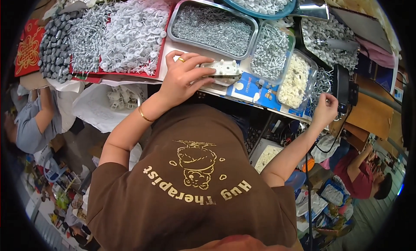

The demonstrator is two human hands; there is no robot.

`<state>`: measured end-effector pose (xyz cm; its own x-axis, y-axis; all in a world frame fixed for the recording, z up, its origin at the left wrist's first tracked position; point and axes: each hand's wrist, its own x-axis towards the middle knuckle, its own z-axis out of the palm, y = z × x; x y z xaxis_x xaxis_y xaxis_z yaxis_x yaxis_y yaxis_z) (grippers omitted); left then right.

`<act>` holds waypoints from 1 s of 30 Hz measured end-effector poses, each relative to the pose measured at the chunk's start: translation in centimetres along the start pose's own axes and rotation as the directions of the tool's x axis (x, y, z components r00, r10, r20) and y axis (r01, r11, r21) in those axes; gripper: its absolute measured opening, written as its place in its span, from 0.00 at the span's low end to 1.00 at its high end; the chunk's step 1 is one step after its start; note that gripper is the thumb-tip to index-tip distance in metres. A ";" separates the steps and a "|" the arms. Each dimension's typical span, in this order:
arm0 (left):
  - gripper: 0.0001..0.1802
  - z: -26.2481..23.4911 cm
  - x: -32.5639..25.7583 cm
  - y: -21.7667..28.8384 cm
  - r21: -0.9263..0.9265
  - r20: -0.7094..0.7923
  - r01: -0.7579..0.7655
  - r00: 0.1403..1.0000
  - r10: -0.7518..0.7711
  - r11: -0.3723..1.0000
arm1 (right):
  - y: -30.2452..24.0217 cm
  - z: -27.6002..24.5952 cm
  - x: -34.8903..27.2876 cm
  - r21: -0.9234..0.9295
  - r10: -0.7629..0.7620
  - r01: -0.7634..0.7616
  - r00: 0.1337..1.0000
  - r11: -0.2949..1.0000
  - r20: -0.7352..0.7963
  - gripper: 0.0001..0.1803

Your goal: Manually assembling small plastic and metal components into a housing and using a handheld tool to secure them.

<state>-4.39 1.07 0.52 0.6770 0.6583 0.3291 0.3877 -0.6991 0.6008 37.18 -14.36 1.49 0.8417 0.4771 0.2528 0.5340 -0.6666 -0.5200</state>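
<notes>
Head view: your left hand (187, 75), grip closed around pale knobbed block (225, 69), works at bench (173, 47) front edge, below round-cornered steel tray (172, 30) of fine, glinting pins (212, 27). Your right hand (326, 109), fingertips bunched, near loose silvery nails (320, 88); cannot tell if grip holds anything. Crumbly cream pieces (294, 82) fill clear plastic tub (288, 107).

2 hands (184, 75) (325, 109) well apart, the left gripping.

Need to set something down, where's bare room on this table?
Mainly the blue sheet, between the white block in the left hand and the tub of cream pieces. A narrow pale strip lies between red tray and metal tray. Metal pieces crowd the right hand.
</notes>
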 end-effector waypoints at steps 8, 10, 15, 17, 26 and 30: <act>0.12 0.8 -0.4 -0.2 0.013 0.007 -0.128 0.992 0.128 0.992 | -1.8 2.2 0.4 0.461 -0.035 0.040 0.999 0.886 -0.018 0.08; 0.11 1.0 -0.4 0.1 0.025 0.002 -0.124 0.992 0.124 0.992 | -2.3 2.6 0.2 0.557 -0.052 0.074 0.997 0.828 -0.056 0.09; 0.10 0.7 0.2 1.0 0.090 0.009 -0.095 0.995 0.095 0.991 | -3.8 1.6 0.4 0.485 -0.020 0.041 0.999 0.873 -0.048 0.13; 0.08 0.8 0.1 1.2 0.102 0.015 -0.094 0.996 0.093 0.990 | -3.5 1.8 0.4 0.463 -0.051 0.067 0.998 0.884 -0.048 0.11; 0.09 0.9 0.8 2.0 0.120 0.026 -0.047 0.999 0.045 0.992 | -8.9 0.6 -2.6 0.560 -0.235 0.276 0.961 0.781 -0.146 0.09; 0.15 1.5 1.3 2.1 0.084 0.001 -0.005 1.000 0.005 0.996 | -13.6 2.2 -8.7 0.845 -0.416 -0.176 0.808 0.505 0.417 0.10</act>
<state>-1.74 0.01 1.08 0.6797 0.6547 0.3307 0.4359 -0.7232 0.5357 22.40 -8.14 4.57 0.4249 0.9017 0.0804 0.0547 0.0631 -0.9965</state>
